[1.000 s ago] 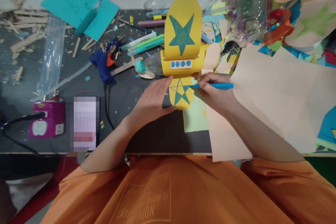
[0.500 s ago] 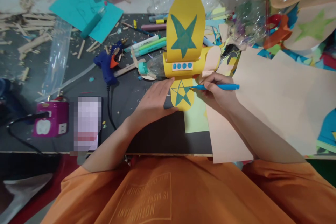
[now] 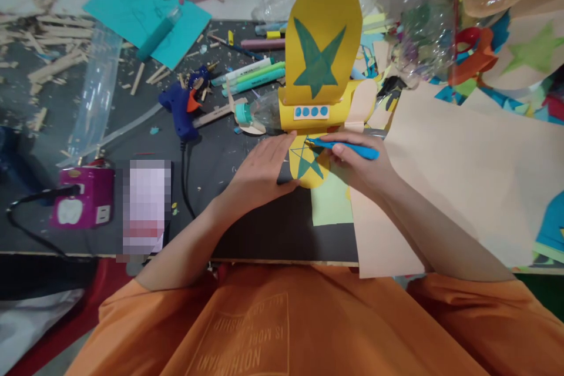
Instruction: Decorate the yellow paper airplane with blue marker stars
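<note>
A toy plane lies on the dark table, its bottle body [image 3: 288,111] wrapped in yellow paper. A teal cap [image 3: 242,113] with a stick propeller forms its nose. The far yellow wing [image 3: 324,6] stands up and carries a green star. On the near wing [image 3: 302,179], a star outline is partly coloured green. My left hand [image 3: 262,167] rests along that wing's left edge, fingers stretched out and thumb apart. My right hand [image 3: 363,161] grips a blue marker [image 3: 352,148], its tip at the star's upper point.
A blue glue gun [image 3: 178,111] and several markers [image 3: 253,79] lie left of the plane. Further left are a phone [image 3: 147,205], a purple power adapter [image 3: 83,197] and wood scraps [image 3: 57,64]. Large pale paper sheets [image 3: 458,176] cover the right side, with plastic bottles behind.
The marker tip has moved from the star's right arm up and left to its top point, and the marker has tilted. My left hand stays at the wing; the view has shifted slightly.
</note>
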Available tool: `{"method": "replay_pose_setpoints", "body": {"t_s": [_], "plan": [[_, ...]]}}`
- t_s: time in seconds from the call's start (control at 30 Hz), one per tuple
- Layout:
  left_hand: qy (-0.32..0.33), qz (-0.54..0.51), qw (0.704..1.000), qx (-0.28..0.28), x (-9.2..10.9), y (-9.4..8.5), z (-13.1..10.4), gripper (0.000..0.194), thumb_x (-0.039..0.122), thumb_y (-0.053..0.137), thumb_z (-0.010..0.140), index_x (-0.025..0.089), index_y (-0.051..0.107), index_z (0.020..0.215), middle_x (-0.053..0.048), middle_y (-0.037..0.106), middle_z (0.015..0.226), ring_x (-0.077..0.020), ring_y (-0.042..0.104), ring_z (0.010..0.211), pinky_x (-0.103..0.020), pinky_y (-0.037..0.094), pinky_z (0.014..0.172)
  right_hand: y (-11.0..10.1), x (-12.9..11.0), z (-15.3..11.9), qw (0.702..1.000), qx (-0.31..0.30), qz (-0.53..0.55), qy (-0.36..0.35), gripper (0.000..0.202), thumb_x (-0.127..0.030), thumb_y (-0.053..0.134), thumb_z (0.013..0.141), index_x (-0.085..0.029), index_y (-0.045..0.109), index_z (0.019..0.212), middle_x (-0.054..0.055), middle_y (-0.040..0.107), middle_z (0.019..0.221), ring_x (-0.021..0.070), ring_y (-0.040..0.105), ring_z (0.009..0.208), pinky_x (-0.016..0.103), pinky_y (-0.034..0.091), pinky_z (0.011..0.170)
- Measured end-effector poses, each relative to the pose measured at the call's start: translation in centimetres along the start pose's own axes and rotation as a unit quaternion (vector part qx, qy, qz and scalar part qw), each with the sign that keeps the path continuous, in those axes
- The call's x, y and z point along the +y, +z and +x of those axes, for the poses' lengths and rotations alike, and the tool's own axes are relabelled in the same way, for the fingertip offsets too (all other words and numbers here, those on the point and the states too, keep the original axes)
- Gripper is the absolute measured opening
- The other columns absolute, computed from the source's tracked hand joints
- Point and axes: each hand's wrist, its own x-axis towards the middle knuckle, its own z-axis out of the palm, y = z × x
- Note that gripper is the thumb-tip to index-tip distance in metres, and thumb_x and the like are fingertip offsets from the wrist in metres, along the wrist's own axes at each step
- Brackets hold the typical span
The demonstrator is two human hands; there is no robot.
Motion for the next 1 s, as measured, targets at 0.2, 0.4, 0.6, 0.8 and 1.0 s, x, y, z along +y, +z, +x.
{"method": "replay_pose_setpoints", "body": {"t_s": [0.2, 0.4, 0.6, 0.8, 1.0], "plan": [[-0.012, -0.003, 1.0, -0.003, 0.01, 0.01, 0.06, 0.077, 0.038, 0.068, 0.09, 0.011, 0.037, 0.156, -0.022, 0.054, 0.152, -0.0388, 0.051, 0.142, -0.055, 0.041, 0.12, 0.24, 0.4, 0.68, 0.999, 0.045, 0.021, -0.005, 0.034, -0.053, 0.086, 0.07, -0.023, 0.073, 0.079, 0.001, 0.071, 0.076, 0.0162, 0.066, 0.069, 0.031, 0.056, 0.063], [-0.006, -0.006, 1.0, 0.004, -0.25, 0.21, 0.12, 0.077, 0.041, 0.068, 0.091, 0.01, 0.038, 0.155, -0.022, 0.055, 0.152, -0.0377, 0.051, 0.142, -0.053, 0.04, 0.121, 0.48, 0.58, 0.64, 0.998, 0.047, 0.034, 0.0, 0.029, -0.046, 0.086, 0.07, -0.022, 0.072, 0.077, 0.001, 0.071, 0.075, 0.0139, 0.064, 0.066, 0.029, 0.055, 0.063], [-0.002, -0.005, 1.0, 0.006, -0.19, 0.17, 0.15, 0.074, 0.037, 0.066, 0.091, 0.009, 0.039, 0.154, -0.022, 0.055, 0.152, -0.0366, 0.05, 0.143, -0.052, 0.04, 0.121, 0.43, 0.81, 0.57, 0.999, 0.048, 0.025, -0.003, 0.03, -0.049, 0.085, 0.072, -0.022, 0.073, 0.08, 0.001, 0.072, 0.077, 0.0145, 0.065, 0.068, 0.029, 0.056, 0.063], [-0.007, 0.005, 1.0, -0.005, -0.24, 0.07, 0.17, 0.075, 0.039, 0.066, 0.091, 0.01, 0.038, 0.154, -0.02, 0.054, 0.154, -0.035, 0.05, 0.144, -0.05, 0.04, 0.122, 0.4, 0.9, 0.63, 0.998, 0.05, 0.031, -0.006, 0.029, -0.048, 0.085, 0.073, -0.023, 0.073, 0.081, 0.001, 0.073, 0.078, 0.0136, 0.065, 0.068, 0.028, 0.056, 0.063], [-0.006, 0.0, 1.0, -0.005, -0.25, 0.02, 0.16, 0.076, 0.039, 0.068, 0.091, 0.01, 0.038, 0.155, -0.02, 0.053, 0.154, -0.0363, 0.05, 0.144, -0.052, 0.039, 0.122, 0.45, 0.89, 0.56, 0.998, 0.054, 0.03, -0.004, 0.028, -0.047, 0.085, 0.071, -0.022, 0.074, 0.078, 0.001, 0.072, 0.075, 0.0143, 0.065, 0.067, 0.03, 0.056, 0.063]]}}
